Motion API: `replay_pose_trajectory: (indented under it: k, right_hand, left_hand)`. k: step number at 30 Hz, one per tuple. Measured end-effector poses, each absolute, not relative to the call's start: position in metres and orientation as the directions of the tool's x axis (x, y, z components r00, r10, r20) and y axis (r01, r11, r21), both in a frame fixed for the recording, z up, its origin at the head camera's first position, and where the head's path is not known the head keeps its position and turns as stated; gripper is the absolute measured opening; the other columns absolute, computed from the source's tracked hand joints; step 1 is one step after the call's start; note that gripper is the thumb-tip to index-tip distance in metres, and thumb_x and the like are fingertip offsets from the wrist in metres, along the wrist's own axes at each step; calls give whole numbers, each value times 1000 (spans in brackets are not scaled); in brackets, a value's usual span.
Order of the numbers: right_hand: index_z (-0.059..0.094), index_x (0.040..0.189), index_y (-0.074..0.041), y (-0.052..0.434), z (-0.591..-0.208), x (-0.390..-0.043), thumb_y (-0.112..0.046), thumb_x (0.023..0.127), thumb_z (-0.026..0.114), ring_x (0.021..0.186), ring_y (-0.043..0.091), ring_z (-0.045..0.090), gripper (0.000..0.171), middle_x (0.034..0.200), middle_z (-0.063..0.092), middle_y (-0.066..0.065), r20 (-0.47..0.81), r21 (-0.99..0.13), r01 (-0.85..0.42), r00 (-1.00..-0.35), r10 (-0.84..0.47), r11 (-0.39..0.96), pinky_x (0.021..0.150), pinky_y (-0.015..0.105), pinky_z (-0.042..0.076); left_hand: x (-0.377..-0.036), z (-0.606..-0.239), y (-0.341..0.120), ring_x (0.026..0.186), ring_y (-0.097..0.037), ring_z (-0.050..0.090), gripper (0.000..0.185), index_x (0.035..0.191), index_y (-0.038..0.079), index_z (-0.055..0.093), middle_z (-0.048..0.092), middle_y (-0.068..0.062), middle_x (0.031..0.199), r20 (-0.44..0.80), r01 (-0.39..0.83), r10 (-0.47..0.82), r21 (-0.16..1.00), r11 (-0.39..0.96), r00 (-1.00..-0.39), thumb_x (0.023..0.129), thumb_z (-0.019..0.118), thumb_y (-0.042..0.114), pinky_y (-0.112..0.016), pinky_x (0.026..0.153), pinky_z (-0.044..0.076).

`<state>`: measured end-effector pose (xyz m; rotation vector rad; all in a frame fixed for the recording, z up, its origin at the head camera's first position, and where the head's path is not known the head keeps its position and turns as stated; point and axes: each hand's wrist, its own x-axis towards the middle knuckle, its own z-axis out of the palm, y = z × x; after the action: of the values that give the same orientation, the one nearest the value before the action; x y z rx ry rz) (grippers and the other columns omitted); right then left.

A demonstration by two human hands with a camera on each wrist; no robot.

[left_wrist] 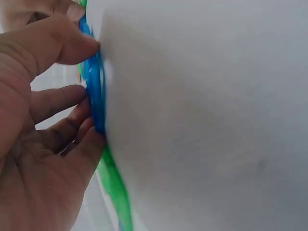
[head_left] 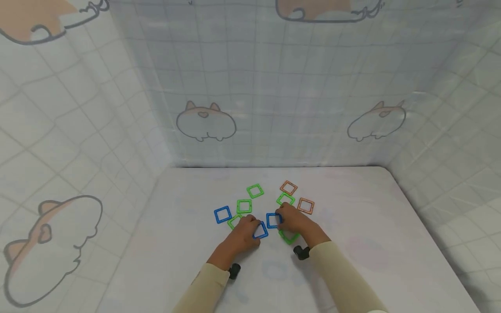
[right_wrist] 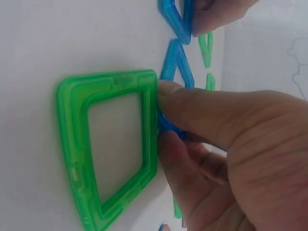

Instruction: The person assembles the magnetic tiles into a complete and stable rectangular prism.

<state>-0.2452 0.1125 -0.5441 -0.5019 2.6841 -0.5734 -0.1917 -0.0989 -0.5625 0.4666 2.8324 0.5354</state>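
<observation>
On the surface (head_left: 364,213), the left hand (head_left: 243,235) grips the left blue square (head_left: 265,229); the right hand (head_left: 294,219) pinches the right blue square (head_left: 268,221), beside a near green square (head_left: 289,241).

Flat light, soft shadows (head_left: 315,288), wrist views seemingly blurred

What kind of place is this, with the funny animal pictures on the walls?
It looks like a small play corner indoors, maybe screened off for one table. You can see a white tabletop, gridded sheets around three sides with cartoon animals, and colourful plastic frames.
</observation>
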Motion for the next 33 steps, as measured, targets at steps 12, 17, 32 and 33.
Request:
replay_pose_trajectory:
  k: [12,17,32,33]
  right_hand:
    - [65,129,-9,116,-548,-243,-13,83,81,101,18,55,49,118,57,4,-221,-500,-320,-851,-477,804,90,36,52]
    - [63,128,-6,117,-552,-243,-13,80,83,87,16,51,52,100,55,-1,-198,-570,-291,-859,-473,768,78,32,48]
    - [67,127,-7,116,-552,-242,-11,77,84,91,16,52,53,114,56,0,-216,-609,-236,-869,-445,757,79,33,49]
    - [67,127,-7,116,-552,-241,-11,77,84,91,16,52,53,114,56,0,-219,-611,-227,-872,-437,759,80,33,49]
  left_hand:
    - [-216,-545,-102,115,-18,52,58,139,12,58,54,-4,130,-280,240,367,400,884,-887,85,78,21,-39,103,48]
    - [-224,-547,-108,120,-17,52,57,137,15,59,55,0,130,-286,237,385,439,867,-878,84,79,21,-38,106,47]
    - [-227,-540,-109,124,-18,51,52,135,15,61,54,-1,134,-283,318,445,397,861,-850,86,78,22,-38,108,45]
    - [-228,-540,-109,124,-18,51,52,135,15,61,54,-1,134,-284,322,448,394,861,-848,86,78,22,-38,108,45]
